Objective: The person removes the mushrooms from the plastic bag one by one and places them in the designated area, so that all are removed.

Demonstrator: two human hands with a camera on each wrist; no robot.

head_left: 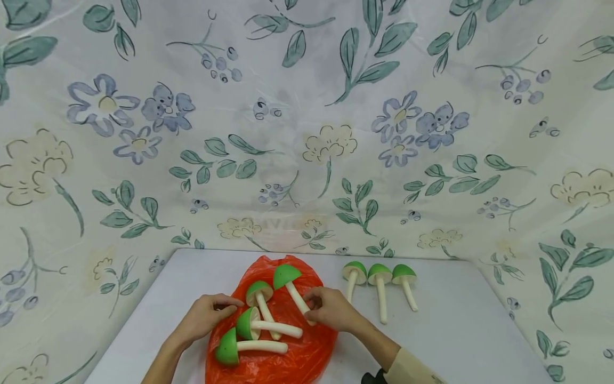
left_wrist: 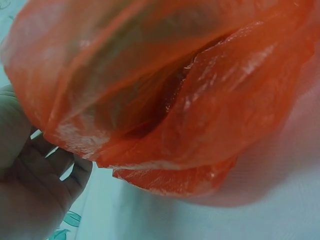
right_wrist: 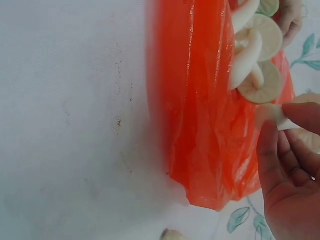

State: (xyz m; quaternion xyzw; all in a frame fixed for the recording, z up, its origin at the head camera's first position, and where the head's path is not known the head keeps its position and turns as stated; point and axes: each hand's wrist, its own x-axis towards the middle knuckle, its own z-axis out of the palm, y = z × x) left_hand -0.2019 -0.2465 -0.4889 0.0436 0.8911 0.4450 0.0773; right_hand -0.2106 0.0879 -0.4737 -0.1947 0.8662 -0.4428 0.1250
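Note:
Toy mushrooms with green caps and white stems lie on a red plastic bag in the head view. My right hand pinches the lower stem of the upper mushroom; its pale stem end shows between thumb and fingers in the right wrist view. At the bag's left edge is my left hand, fingers bent, near a tilted mushroom. The bag hides its fingertips in the left wrist view, so whether it grips the plastic is unclear. Two more mushrooms lie lower down, stems pointing right.
Three mushrooms, left, middle and right, lie in a row right of the bag, caps away from me. The white table meets a leaf-and-flower patterned cloth at its back edge. A dark object sits by the right sleeve.

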